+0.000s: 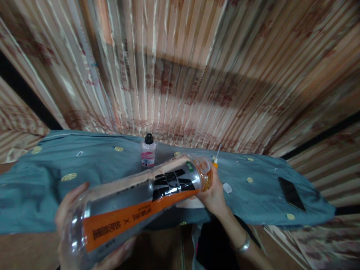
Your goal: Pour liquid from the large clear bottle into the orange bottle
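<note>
My left hand (73, 198) grips the base end of a large clear plastic bottle (140, 202) with an orange, black and silver label. The bottle lies tilted, its open mouth pointing right and slightly up, with a little orange liquid near the neck. My right hand (215, 195) is at the mouth. Its fingers pinch a small orange-tipped piece with a thin white tube (215, 162) just past the opening. A white object (191, 203) shows partly under the bottle beside this hand; I cannot tell what it is.
A blue-grey cloth with yellow round motifs (84, 165) covers the surface. On it stand a small bottle with a black cap and pink label (148, 152), a white round cap (227, 188) and a black phone (291, 193). Striped patterned curtains (180, 75) hang behind.
</note>
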Motion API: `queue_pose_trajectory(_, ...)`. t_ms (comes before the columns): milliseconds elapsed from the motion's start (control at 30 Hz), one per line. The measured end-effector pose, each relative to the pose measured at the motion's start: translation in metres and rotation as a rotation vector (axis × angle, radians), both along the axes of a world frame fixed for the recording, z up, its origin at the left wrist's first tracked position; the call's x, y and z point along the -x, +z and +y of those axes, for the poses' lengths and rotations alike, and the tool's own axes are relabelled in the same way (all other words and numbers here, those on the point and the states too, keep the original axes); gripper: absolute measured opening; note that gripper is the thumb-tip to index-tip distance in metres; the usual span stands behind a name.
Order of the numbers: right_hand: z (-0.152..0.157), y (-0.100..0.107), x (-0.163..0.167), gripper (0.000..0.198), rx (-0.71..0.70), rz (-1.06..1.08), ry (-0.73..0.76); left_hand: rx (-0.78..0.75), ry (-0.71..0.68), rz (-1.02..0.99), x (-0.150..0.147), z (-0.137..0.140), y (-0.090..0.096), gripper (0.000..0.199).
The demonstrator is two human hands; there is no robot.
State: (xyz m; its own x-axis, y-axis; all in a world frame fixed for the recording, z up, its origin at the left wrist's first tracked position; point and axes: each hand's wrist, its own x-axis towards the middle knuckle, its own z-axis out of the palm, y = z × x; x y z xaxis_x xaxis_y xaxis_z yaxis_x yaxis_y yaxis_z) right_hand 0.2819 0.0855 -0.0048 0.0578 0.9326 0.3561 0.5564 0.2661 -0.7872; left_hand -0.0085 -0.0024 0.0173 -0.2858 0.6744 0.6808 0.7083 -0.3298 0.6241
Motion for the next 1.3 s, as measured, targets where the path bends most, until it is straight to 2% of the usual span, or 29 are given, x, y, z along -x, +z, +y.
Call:
queue_pose_trajectory(33, 0.001, -0.001, -0.001, 0.092, 0.004, 0.012, 0.008, 0.006, -0.013, 0.107, 0.002, 0.001, 0.002, 0.097)
queue_pose_trajectory(100, 0.002, -0.002, -0.003, 0.095, 0.008, 0.021, 0.014, 0.031, -0.005, 0.148, 0.003, 0.002, 0.007, 0.095)
queue_pose_trajectory(400, 0.004, -0.008, -0.011, 0.109, -0.031, 0.103, 0.143, -0.037, -0.017, -0.006, -0.013, 0.012, 0.012, 0.095)
queue_pose_trajectory(600, 0.001, -0.005, -0.013, 0.093, -0.076, 0.102, 0.209, -0.047, -0.027, 0.003, -0.014, 0.012, 0.015, 0.094)
queue_pose_trajectory(700, 0.001, -0.005, -0.012, 0.089, -0.083, 0.095, 0.204, -0.063, -0.033, 0.012, -0.015, 0.012, 0.015, 0.094)
queue_pose_trajectory(933, 0.002, -0.007, -0.011, 0.098, -0.053, 0.122, 0.194, -0.033, -0.032, -0.023, -0.013, 0.012, 0.011, 0.095)
queue_pose_trajectory(1167, 0.006, -0.011, -0.009, 0.105, -0.025, 0.098, 0.082, -0.018, 0.0, -0.011, -0.014, 0.012, 0.01, 0.093)
queue_pose_trajectory(1300, 0.008, -0.014, -0.01, 0.103, -0.018, 0.101, 0.073, -0.035, -0.005, 0.043, -0.009, 0.011, 0.006, 0.092)
